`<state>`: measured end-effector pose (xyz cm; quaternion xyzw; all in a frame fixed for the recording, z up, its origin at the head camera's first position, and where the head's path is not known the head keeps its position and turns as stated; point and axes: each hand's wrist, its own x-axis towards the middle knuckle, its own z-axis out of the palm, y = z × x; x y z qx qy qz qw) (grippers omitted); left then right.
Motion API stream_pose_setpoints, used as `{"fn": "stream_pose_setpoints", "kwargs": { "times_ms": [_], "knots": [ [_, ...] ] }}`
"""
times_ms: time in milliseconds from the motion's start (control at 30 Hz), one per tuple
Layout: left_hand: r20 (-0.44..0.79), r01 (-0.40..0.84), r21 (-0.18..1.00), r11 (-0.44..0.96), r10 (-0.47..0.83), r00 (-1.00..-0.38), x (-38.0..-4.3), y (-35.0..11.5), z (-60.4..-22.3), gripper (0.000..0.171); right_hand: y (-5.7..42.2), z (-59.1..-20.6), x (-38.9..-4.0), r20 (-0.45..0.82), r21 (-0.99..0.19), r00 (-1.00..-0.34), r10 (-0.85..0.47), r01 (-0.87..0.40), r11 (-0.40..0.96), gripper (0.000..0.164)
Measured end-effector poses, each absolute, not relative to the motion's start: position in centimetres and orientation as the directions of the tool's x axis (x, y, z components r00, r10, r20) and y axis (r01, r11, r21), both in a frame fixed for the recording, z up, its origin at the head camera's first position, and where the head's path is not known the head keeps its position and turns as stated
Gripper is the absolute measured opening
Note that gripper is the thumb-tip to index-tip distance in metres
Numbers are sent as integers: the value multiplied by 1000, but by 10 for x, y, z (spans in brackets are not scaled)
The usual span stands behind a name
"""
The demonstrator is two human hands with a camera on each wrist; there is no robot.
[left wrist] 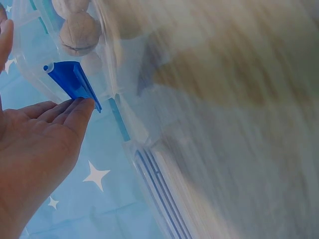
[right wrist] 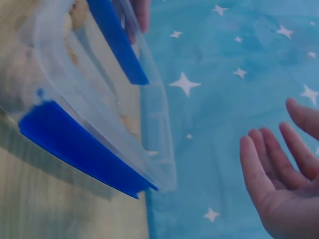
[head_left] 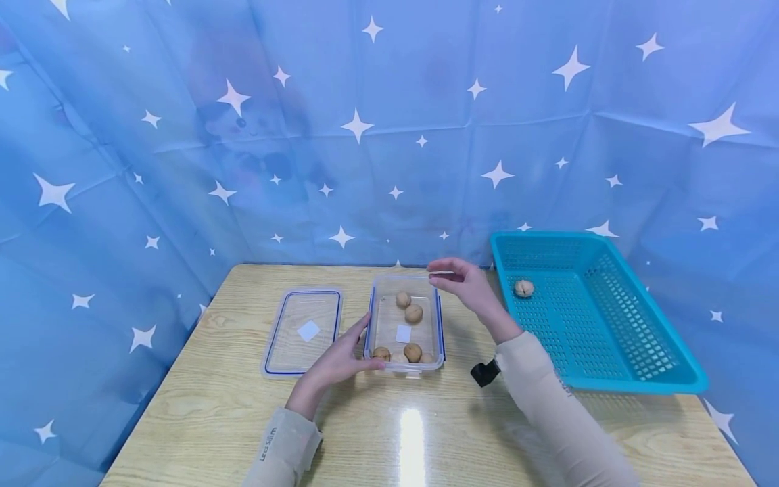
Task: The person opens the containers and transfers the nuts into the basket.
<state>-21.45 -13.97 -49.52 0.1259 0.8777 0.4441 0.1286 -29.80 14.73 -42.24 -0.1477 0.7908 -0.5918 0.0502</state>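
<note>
A clear plastic food container [head_left: 386, 328] with blue side clips stands lidless on the table, several walnuts [head_left: 414, 313] lying in it at the back and along the front. My left hand [head_left: 337, 360] rests against its left side and front corner. In the left wrist view, straight fingers [left wrist: 75, 117] touch a blue clip [left wrist: 72, 79]. Above the container's back right corner hovers my right hand [head_left: 458, 284], its fingers loosely bent. Nothing lies in its palm in the right wrist view, where the hand [right wrist: 284, 179] is apart from the container.
The container's lid [head_left: 292, 345], blue-sealed, lies flat on the wooden table [head_left: 201, 379] to the left. A turquoise slotted basket [head_left: 584, 325] stands at the right, with one walnut [head_left: 524, 289] near its left wall. A blue star-patterned cloth [head_left: 426, 196] hangs behind the table.
</note>
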Motion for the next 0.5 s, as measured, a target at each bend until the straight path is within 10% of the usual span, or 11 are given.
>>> {"fn": "stream_pose_setpoints", "kwargs": {
  "times_ms": [500],
  "knots": [
    [-116, 100, 811, 576, 327, -938, -215, -140, -496, 110, 108, -457, -280, 15, -966, -892, -452, -129, 224, 37]
  ]
}}
